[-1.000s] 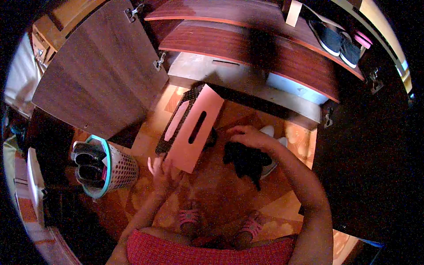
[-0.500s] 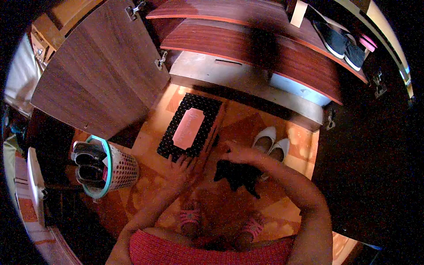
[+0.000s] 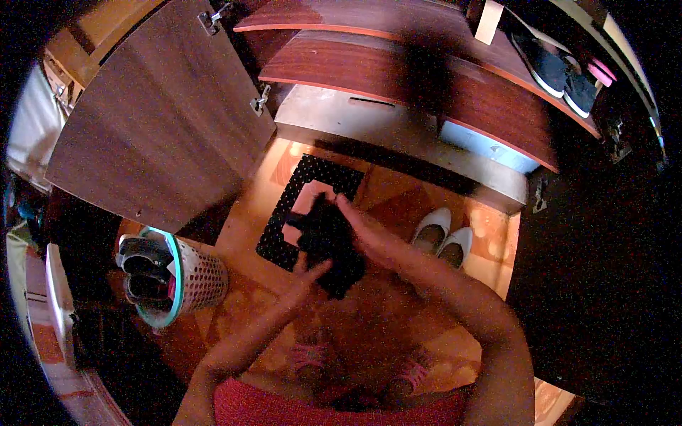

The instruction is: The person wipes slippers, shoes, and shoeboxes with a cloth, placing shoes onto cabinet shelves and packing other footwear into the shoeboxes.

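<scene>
A black cloth [image 3: 334, 248] hangs in folds over the near right part of a black dotted box [image 3: 280, 213] with a pink label [image 3: 310, 195]. My right hand [image 3: 339, 203] pinches the cloth at its far end, above the label. At the cloth's near left edge is my left hand [image 3: 311, 268], its thumb and fingers apart around the fabric; its exact hold is blurred. Part of the label and the box's near right side are hidden under the cloth.
White shoes [image 3: 444, 236] stand on the floor at the right. A basket [image 3: 202, 273] with dark shoes is at the left. Ahead is an open cabinet with shelves [image 3: 341, 60], black shoes [image 3: 550, 67] on the upper right, and a door [image 3: 156, 113] swung out left.
The black cloth has moved left and forward from the floor onto the box with my right hand. My left hand has shifted slightly from the box's near edge to the cloth.
</scene>
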`<state>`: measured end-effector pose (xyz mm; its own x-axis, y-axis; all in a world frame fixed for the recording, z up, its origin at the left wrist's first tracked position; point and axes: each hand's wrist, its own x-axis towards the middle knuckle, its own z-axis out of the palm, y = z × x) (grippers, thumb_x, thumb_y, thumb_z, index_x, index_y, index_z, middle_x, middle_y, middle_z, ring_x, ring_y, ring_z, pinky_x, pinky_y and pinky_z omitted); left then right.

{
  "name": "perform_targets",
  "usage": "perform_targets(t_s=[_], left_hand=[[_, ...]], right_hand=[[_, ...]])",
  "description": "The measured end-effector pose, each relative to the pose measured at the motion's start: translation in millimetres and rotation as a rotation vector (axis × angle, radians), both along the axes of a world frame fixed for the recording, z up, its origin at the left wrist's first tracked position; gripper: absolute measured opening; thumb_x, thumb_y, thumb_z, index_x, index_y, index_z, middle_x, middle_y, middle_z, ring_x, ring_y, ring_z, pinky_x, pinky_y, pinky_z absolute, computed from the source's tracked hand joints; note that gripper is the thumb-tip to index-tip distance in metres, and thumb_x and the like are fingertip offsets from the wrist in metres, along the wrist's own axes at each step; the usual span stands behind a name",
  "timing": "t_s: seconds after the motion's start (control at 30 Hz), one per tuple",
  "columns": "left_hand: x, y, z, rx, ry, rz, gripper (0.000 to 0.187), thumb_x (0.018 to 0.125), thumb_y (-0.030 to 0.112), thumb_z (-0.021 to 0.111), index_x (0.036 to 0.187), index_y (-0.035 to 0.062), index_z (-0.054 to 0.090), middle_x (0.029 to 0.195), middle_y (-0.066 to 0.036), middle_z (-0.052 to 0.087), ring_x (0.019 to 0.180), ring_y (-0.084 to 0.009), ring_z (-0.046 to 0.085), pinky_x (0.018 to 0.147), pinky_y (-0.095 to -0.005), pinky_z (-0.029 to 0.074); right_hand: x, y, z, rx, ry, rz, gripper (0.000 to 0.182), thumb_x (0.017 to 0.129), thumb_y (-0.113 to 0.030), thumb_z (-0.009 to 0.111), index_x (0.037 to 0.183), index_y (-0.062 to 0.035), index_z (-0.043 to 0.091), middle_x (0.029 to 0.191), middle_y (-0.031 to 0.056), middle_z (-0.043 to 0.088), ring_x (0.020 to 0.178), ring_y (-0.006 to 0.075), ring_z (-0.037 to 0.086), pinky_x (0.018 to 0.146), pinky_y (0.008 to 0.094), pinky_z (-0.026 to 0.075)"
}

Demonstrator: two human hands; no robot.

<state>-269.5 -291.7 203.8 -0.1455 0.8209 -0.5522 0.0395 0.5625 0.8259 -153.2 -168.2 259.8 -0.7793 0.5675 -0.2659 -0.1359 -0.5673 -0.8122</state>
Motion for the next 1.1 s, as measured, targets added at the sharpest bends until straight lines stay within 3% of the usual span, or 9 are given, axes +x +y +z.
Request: perform_targets(t_s=[0.07,0.13,0.27,0.43,0.73,0.93,1.0,1.07,1.1], left_hand=[[-16,1,-35,0.164,-0.636,0.381,0.058,0.080,0.028,0.055,0.128,0.0075,0.029,0.123,-0.011,0.042,0.115,-0.0273,0.040,0.095,-0.0411,0.035],[-28,-2,-29,0.178,-0.625,0.388,0.059,0.079,0.028,0.055,0.128,0.0073,0.030,0.123,-0.011,0.042,0.115,-0.0273,0.041,0.095,-0.0412,0.035],[-46,-18,-3,0.184,-0.598,0.479,0.061,0.078,0.030,0.057,0.128,0.0066,0.030,0.123,-0.011,0.042,0.113,-0.0272,0.042,0.095,-0.0415,0.036],[-57,-56,21,0.127,-0.565,0.598,0.064,0.075,0.033,0.058,0.127,0.0058,0.031,0.122,-0.011,0.043,0.112,-0.0270,0.044,0.094,-0.0418,0.037],[-47,-96,45,-0.033,-0.539,0.760,0.070,0.071,0.038,0.061,0.126,0.0042,0.033,0.121,-0.012,0.044,0.109,-0.0268,0.047,0.094,-0.0424,0.039],[-47,-103,19,0.074,-0.724,0.759,0.060,0.077,0.031,0.055,0.126,0.0039,0.032,0.120,-0.014,0.046,0.105,-0.0283,0.050,0.091,-0.0419,0.042],[-48,-99,21,0.070,-0.712,0.763,0.059,0.078,0.030,0.054,0.126,0.0039,0.032,0.120,-0.014,0.046,0.105,-0.0284,0.050,0.090,-0.0419,0.042],[-48,-95,23,0.069,-0.709,0.760,0.058,0.078,0.030,0.053,0.126,0.0039,0.032,0.119,-0.014,0.046,0.104,-0.0284,0.050,0.090,-0.0418,0.042],[-48,-92,24,0.070,-0.711,0.756,0.058,0.078,0.029,0.053,0.126,0.0039,0.032,0.119,-0.014,0.046,0.104,-0.0285,0.050,0.090,-0.0418,0.042]], right_hand=[[-3,32,-42,0.697,-0.171,-0.210,0.045,0.091,-0.040,0.036,0.114,-0.0043,0.052,0.108,0.0062,0.057,0.098,0.0200,0.053,0.087,0.0322,0.040],[5,80,-72,1.045,-0.647,-0.096,0.037,0.089,-0.031,0.045,0.113,-0.0037,0.051,0.106,0.0112,0.058,0.098,0.0251,0.054,0.085,0.0342,0.042],[27,178,-132,1.172,-0.961,-0.277,0.036,0.082,-0.021,0.053,0.114,-0.0055,0.051,0.108,0.0178,0.055,0.099,0.0351,0.052,0.085,0.0393,0.042],[17,276,-200,1.372,-1.054,-0.420,0.035,0.081,-0.022,0.055,0.111,-0.0035,0.053,0.106,0.0175,0.057,0.098,0.0341,0.053,0.084,0.0405,0.042],[-11,352,-208,1.306,-1.513,-0.491,0.034,0.081,-0.023,0.056,0.108,-0.0019,0.054,0.104,0.0163,0.057,0.096,0.0313,0.054,0.083,0.0390,0.043],[0,330,-195,1.296,-1.386,-0.425,0.034,0.081,-0.023,0.057,0.106,-0.0008,0.055,0.104,0.0155,0.058,0.095,0.0295,0.055,0.082,0.0380,0.043],[-1,302,-172,1.146,-1.214,-0.341,0.034,0.081,-0.024,0.057,0.106,-0.0005,0.055,0.103,0.0152,0.058,0.094,0.0289,0.055,0.082,0.0377,0.043],[-3,264,-145,0.632,-0.914,-0.179,0.033,0.080,-0.024,0.059,0.103,-0.0007,0.057,0.101,0.0125,0.059,0.091,0.0245,0.056,0.081,0.0353,0.043],[-16,207,-90,0.409,-0.713,-0.252,0.032,0.081,-0.026,0.058,0.100,-0.0012,0.058,0.098,0.0098,0.059,0.090,0.0205,0.055,0.081,0.0336,0.042]])
